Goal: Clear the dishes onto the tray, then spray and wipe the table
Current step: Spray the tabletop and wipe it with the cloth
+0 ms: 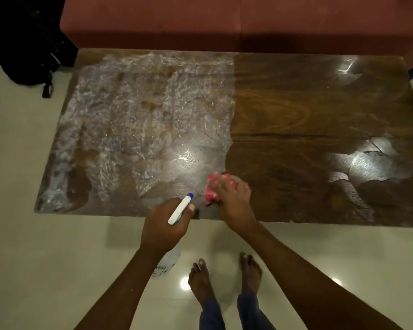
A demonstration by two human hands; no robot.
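Observation:
A dark wooden table [284, 110] fills the middle of the view; its left half is covered in a whitish wet film [134, 110], its right half is mostly bare wood with two shiny patches. My left hand [163, 226] grips a white spray bottle [180, 209] with a blue nozzle tip, held over the table's near edge; the bottle's body shows below my wrist. My right hand [233, 201] presses a pink cloth [211, 186] flat on the table near the front edge, at the border of the wet film. No dishes or tray are in view.
A reddish-brown sofa [224, 22] runs along the table's far side. A black bag [26, 51] lies on the pale tiled floor at the back left. My bare feet [224, 277] stand on the floor in front of the table.

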